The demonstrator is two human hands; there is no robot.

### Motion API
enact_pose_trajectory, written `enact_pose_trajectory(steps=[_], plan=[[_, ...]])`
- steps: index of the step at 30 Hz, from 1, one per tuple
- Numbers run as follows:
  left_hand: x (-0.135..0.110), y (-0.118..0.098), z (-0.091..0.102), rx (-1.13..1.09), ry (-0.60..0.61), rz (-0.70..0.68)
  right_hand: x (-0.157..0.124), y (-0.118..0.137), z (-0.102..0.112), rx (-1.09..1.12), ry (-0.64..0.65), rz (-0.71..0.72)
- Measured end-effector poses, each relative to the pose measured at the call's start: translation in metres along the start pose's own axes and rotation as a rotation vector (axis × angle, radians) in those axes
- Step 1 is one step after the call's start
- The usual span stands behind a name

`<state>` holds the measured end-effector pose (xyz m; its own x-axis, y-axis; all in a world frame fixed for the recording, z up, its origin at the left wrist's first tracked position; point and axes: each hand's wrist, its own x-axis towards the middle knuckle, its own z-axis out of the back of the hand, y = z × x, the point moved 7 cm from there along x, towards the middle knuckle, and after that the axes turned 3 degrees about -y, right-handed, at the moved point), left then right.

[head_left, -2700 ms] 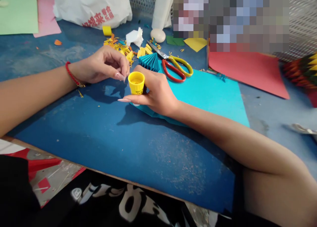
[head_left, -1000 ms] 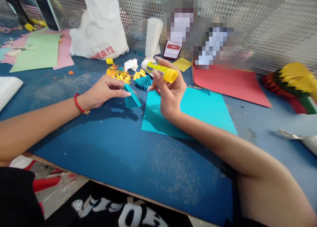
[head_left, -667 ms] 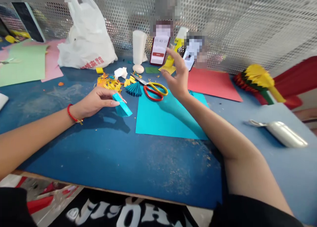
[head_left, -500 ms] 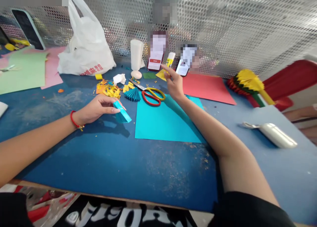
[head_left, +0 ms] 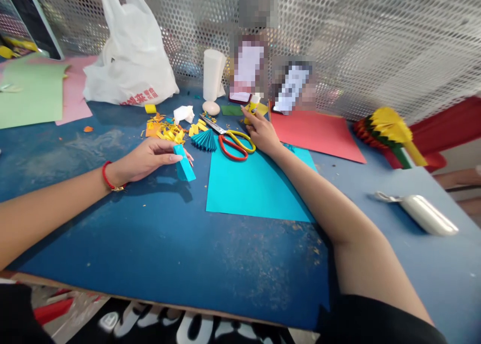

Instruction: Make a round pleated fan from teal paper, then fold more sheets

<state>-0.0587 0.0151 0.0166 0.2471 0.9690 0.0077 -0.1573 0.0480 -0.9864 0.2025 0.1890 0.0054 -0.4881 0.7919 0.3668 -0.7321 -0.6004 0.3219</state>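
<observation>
We log the left hand (head_left: 148, 158) lying open, fingertips just touching a folded teal paper stack (head_left: 184, 163) upright on the blue mat (head_left: 188, 249). The right hand (head_left: 261, 136) curls at a glue stick (head_left: 252, 106), grip unclear. Risk: an unpinched stack could tip if nudged; the right wrist could catch the scissors (head_left: 232, 158).

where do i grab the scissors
Take the scissors by the red and yellow loop handles, coming from the near side. The loops lie flat and open toward you, while the blades point away toward the paper scraps. Your right hand is just beside them, holding the glue stick.
</observation>
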Motion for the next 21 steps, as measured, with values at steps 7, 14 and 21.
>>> enact_pose_trajectory(steps=[7, 14, 21], plan=[[0.000, 0.002, 0.000, -0.065, -0.025, -0.023, -0.003, 0.000, 0.001, -0.053, -0.004, -0.008], [-0.001, 0.000, -0.001, 0.014, -0.014, -0.025, -0.014, 0.010, 0.004, -0.185, 0.081, -0.042], [-0.002, 0.000, -0.002, 0.038, -0.009, -0.083, -0.033, 0.081, 0.026, -0.271, -0.118, 0.109]])
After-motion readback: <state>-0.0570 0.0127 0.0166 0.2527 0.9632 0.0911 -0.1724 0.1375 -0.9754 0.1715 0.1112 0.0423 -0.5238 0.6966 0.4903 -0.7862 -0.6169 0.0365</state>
